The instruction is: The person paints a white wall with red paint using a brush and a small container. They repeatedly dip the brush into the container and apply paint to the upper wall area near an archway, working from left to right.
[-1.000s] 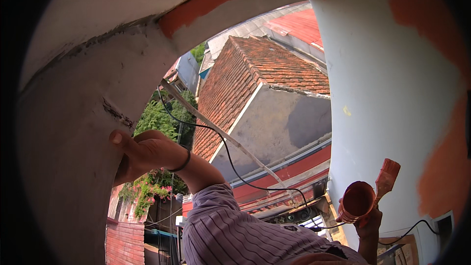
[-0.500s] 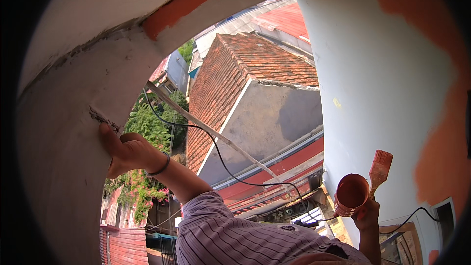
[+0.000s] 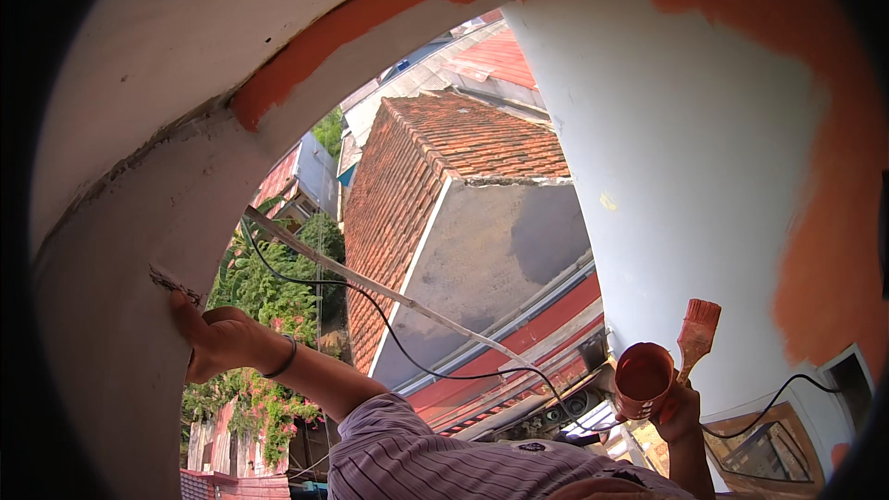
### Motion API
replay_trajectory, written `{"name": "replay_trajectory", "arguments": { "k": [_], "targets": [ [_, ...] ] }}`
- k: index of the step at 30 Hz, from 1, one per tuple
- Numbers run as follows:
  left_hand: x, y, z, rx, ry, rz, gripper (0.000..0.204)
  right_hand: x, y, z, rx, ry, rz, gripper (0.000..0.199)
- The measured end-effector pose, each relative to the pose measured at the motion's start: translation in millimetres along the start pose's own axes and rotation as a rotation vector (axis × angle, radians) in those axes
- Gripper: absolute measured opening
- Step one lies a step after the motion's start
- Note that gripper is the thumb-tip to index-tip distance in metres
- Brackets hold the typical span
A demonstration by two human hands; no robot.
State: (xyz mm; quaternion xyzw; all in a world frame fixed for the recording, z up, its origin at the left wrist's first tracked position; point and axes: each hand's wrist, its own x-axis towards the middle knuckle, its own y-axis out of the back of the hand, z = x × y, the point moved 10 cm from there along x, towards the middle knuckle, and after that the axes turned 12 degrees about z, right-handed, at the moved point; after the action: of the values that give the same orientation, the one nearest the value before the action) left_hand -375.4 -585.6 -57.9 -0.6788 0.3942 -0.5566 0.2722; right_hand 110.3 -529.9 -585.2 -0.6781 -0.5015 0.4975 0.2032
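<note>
My left hand [image 3: 220,343], with a dark band at the wrist, presses a small flat scraper [image 3: 174,281] against the white inner face of the arch wall [image 3: 120,222] at the left. My right hand [image 3: 681,410] is low at the right, next to the white pillar [image 3: 685,176]. It holds an orange-stained cup [image 3: 643,376] together with a flat paintbrush [image 3: 696,329] whose bristles are orange and point up. My striped sleeve [image 3: 435,458] fills the lower edge.
Orange paint bands run along the arch's edge [image 3: 370,14] and down the pillar's right side [image 3: 824,259]. Through the opening lie a tiled roof [image 3: 444,157], a grey gable wall, green trees [image 3: 269,287], a slanting pole and a black cable [image 3: 407,361] far below.
My left hand has slid left and down along the arch wall with the scraper. My right hand with the cup and brush has stayed about where it was.
</note>
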Motion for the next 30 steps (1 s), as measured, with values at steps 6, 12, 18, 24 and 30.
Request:
{"name": "replay_trajectory", "arguments": {
  "k": [6,12,18,24,30],
  "targets": [
    [4,3,32,0.579,-0.652,-0.126,0.032,-4,-44,-3,0.021,0.071,-0.221,0.061],
    [7,20,-10,0.193,-0.173,0.03,0.041,4,-74,16,-0.027,0.055,-0.223,0.058],
    [-2,18,6,0.45,-0.602,0.066,0.043,3,-73,20,-0.044,0.05,-0.196,0.06],
    [-9,19,7,0.645,-0.771,0.044,0.046,8,-64,29,-0.019,0.032,-0.198,0.059],
    [-6,8,14,0.466,-0.596,-0.039,0.03,19,-45,33,-0.037,0.053,-0.054,0.056]
  ]
}}
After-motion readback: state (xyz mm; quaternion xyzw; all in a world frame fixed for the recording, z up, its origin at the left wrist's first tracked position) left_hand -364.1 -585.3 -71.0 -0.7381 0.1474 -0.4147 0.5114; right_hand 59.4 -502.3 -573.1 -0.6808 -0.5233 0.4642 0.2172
